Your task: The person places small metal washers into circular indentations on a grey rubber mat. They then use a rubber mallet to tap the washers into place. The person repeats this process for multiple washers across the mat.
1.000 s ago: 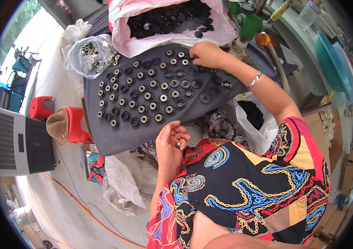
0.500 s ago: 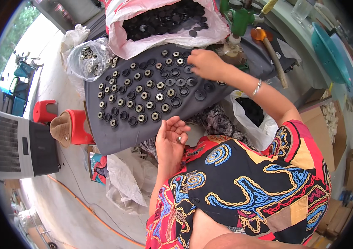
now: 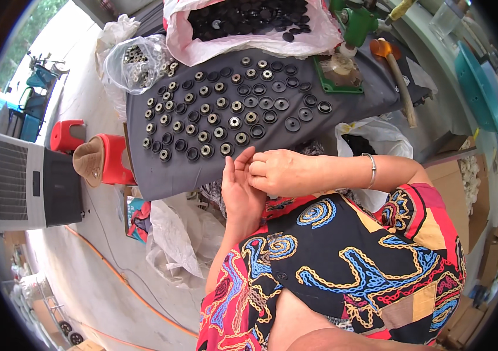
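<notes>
My left hand (image 3: pixel 242 190) is palm up and cupped beside the front edge of the dark grey cloth surface (image 3: pixel 173 175), its fingers stretched out. Over that palm, my right hand (image 3: pixel 287 173) has its fingers curled in with the tips together. Whatever lies between the two hands is hidden. Just beyond them, rows of black round caps cover the cloth. Many, such as the nearest cap (image 3: pixel 226 148), carry a metal ring in the centre; others, like one black cap (image 3: pixel 192 154), show none.
A white bag (image 3: pixel 254 45) of black discs stands at the back, beside a clear bag (image 3: pixel 161 52) of metal rings. Right of it are a green press (image 3: pixel 361 26) and an orange-headed mallet (image 3: pixel 404 96). Another white bag (image 3: pixel 398 131) hangs nearer. Red stools (image 3: pixel 114 164) stand left.
My right hand has drawn back from the far rows of caps to my left palm. A small shiny metal piece visible in that palm earlier is now covered. The view has shifted slightly.
</notes>
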Demonstrator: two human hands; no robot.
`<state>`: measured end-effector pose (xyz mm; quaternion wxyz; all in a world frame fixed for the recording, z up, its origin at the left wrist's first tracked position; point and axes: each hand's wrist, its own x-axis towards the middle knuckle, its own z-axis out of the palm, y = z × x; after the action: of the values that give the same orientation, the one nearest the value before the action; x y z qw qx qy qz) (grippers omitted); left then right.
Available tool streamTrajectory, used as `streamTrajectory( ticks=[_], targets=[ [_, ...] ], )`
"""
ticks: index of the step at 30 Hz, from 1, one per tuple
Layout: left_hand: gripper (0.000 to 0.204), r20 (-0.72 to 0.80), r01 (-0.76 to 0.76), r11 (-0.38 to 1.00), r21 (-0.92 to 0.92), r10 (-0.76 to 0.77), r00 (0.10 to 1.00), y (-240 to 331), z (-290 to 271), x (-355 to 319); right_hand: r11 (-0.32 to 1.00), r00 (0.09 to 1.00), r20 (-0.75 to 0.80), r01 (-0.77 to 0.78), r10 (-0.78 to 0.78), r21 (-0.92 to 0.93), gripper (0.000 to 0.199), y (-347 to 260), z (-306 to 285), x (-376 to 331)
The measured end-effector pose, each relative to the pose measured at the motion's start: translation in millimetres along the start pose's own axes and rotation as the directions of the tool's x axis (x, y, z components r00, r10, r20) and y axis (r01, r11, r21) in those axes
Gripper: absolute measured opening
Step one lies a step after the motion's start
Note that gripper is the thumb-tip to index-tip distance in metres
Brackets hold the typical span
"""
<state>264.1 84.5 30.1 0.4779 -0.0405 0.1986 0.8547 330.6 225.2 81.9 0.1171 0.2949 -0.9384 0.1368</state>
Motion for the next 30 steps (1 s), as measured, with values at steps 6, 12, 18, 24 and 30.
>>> streamTrajectory(
  ticks=[6,12,18,24,30],
  targets=[
    [0.052,0.024,0.014,0.999,-0.038,-0.013,1.0,-2.0,-5.0,2.5,1.0,0.998,0.061,0.013,-0.015,0.026,0.015,5.0,-4.9,-2.6],
    [0.054,0.052,-0.063,0.998,-0.014,0.063,0.997,1.2,18.3,-2.3,0.996,0.986,-0.146,0.077,-0.084,-0.053,0.014,19.4,-15.6,2.6],
    [0.051,0.073,-0.12,0.98,0.162,0.109,0.991,8.9,10.2,-5.3,0.875,0.832,-0.289,-0.481,0.474,0.051,0.023,128.0,-46.0,-20.6],
    [0.047,0.09,-0.145,0.978,0.151,0.133,0.987,16.3,0.1,-6.2,0.778,0.782,-0.096,-0.623,0.616,-0.086,0.023,162.2,-34.3,-31.3],
    [0.045,0.1,-0.145,0.977,0.158,0.13,0.986,17.3,-4.5,-5.5,0.763,0.786,-0.031,-0.607,0.617,-0.222,0.018,164.1,-29.5,-29.1]
  ],
)
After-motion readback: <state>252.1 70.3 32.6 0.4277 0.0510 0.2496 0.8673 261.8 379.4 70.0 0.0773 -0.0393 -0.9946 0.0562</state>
